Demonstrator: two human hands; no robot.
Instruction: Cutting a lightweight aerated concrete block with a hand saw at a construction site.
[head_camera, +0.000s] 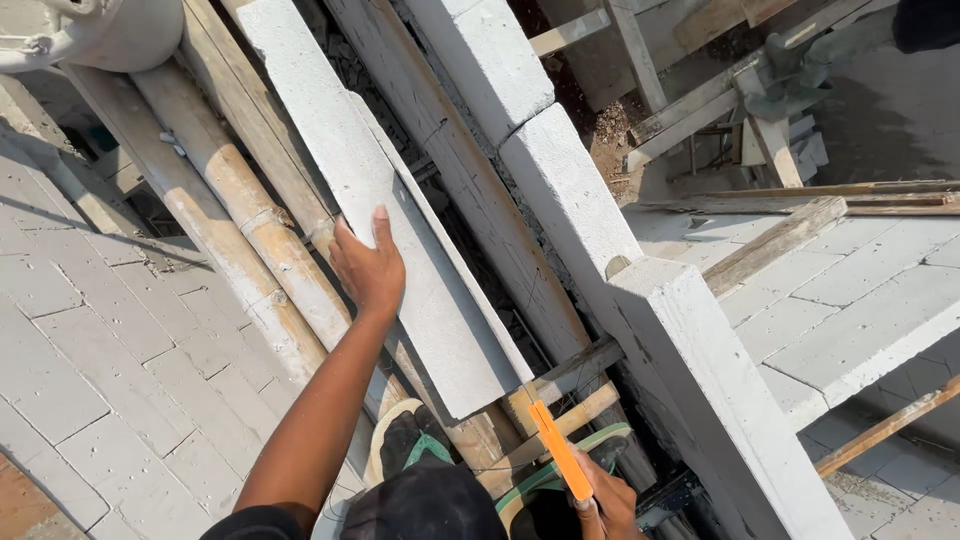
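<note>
A long pale concrete slab is steadied by the left hand, laid flat with fingers spread on its left edge; it runs tilted from the upper left toward the frame's centre bottom, resting on bamboo poles. An orange pencil-like marker is gripped in the right hand at the slab's lower end. No mark or cut shows there; measuring appears just begun, cutting judged undone.

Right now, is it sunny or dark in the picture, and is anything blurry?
Head view: bright sun glares off the pale block under the left hand; dark shadow fills the gap below. The right hand with its orange tool looks sharp.
</note>
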